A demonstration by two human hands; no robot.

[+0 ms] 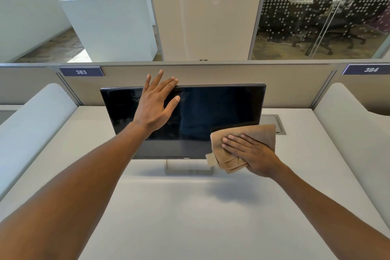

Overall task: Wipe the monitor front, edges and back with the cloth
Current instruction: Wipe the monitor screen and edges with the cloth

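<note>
A black flat monitor (211, 110) stands on a grey stand (187, 170) at the back of the desk, its dark screen facing me. My left hand (155, 104) is spread over the upper left part of the screen, fingertips reaching the top edge. My right hand (251, 154) presses a folded tan cloth (261, 133) flat against the screen's lower right corner. The cloth hides that corner and part of the bottom bezel.
The white desk (190, 213) runs toward me. A beige partition (295, 84) with number plates 383 and 384 rises right behind the monitor. Rounded white dividers (31, 124) flank both sides. A grey cable hatch (273, 122) sits to the monitor's right.
</note>
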